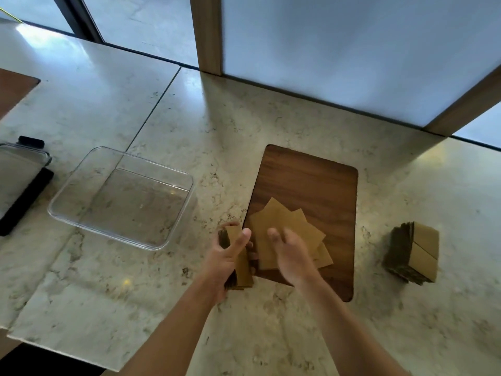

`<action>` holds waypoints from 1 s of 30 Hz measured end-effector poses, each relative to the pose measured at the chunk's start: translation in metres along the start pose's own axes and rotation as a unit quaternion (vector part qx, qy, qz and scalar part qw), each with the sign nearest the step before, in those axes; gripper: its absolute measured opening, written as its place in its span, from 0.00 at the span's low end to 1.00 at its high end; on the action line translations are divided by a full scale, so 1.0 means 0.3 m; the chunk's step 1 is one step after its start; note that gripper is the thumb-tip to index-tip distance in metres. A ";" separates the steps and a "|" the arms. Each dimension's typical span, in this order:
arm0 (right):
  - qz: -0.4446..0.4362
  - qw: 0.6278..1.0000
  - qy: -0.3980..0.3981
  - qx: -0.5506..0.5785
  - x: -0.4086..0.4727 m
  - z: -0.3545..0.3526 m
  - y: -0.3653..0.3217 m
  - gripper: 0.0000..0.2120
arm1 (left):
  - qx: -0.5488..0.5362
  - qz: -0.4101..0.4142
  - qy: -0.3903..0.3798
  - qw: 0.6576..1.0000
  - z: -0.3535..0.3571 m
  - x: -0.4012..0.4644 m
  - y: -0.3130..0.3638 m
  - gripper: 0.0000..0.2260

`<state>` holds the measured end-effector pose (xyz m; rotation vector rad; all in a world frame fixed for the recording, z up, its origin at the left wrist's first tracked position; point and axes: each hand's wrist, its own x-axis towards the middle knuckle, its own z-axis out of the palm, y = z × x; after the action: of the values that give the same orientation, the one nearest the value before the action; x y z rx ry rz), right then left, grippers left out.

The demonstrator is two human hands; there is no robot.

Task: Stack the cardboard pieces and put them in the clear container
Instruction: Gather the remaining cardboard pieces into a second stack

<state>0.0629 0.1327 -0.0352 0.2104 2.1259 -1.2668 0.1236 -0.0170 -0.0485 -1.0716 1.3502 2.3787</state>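
From the head camera, the left hand grips a stack of cardboard pieces on edge at the left edge of the wooden board, fingers wrapped around it. The right hand lies on the loose cardboard pieces fanned on the board, fingers spread loosely, holding nothing. The clear container sits empty to the left on the marble counter. Another cardboard stack rests right of the board.
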 end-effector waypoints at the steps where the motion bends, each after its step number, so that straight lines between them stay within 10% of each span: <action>1: -0.001 0.999 -0.046 -0.004 -0.006 0.034 0.009 0.16 | 0.020 0.008 0.000 1.000 0.012 0.010 0.001 0.31; 3: -0.058 0.998 -0.010 -0.020 0.012 0.046 0.024 0.16 | 0.015 -0.003 0.023 1.000 0.015 0.036 -0.003 0.19; 6: -0.096 0.952 0.247 -0.151 0.072 -0.071 0.032 0.15 | -0.095 -0.038 -0.017 0.995 -0.008 0.059 -0.006 0.19; 10: -0.013 0.910 0.206 -0.361 0.140 -0.191 0.050 0.28 | -0.110 -0.013 -0.034 0.993 -0.035 0.086 0.000 0.19; 14: 0.004 0.935 0.294 -0.200 0.148 -0.273 0.077 0.16 | -0.088 -0.010 -0.018 0.996 0.012 0.093 0.006 0.19; 22: 0.061 0.971 0.191 0.133 0.029 -0.178 0.067 0.08 | -0.004 0.024 -0.047 0.999 0.143 0.089 0.020 0.24; 25: 0.028 0.989 0.130 0.071 0.011 -0.069 0.075 0.13 | 0.068 0.035 -0.023 0.997 0.158 0.101 0.000 0.22; 30: 0.071 0.930 0.315 -0.175 0.054 -0.121 0.105 0.30 | -0.010 0.003 -0.008 1.000 0.098 0.115 -0.014 0.25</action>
<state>0.0481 0.1764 -0.0561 0.6749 2.7724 -0.7674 0.0865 0.0035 -0.0651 -1.0525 1.3279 2.4043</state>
